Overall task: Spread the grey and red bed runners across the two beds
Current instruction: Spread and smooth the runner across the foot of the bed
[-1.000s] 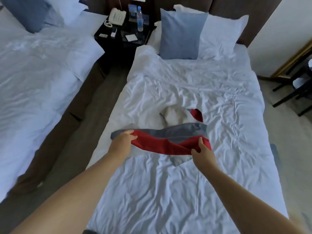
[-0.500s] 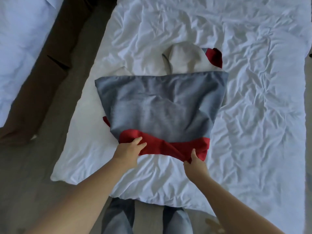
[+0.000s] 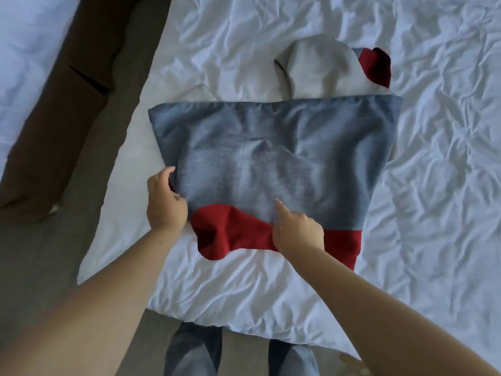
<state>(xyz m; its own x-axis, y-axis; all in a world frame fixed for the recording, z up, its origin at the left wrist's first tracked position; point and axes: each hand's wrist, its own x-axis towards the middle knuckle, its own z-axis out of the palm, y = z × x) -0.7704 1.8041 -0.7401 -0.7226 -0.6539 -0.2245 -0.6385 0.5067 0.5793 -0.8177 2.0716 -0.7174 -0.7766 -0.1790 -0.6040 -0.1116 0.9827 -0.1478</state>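
near the foot edge of the bed (image 3: 433, 185), the folded grey and red runner (image 3: 271, 158) lies flat. left grip (image 3: 166, 198) curls round its left edge, likely to pull the fold open sideways. right grip (image 3: 296, 232) rests on the grey-red seam, forefinger out; whether it pinches cloth i cannot tell. a second bundled runner (image 3: 320, 69) meets its far edge.
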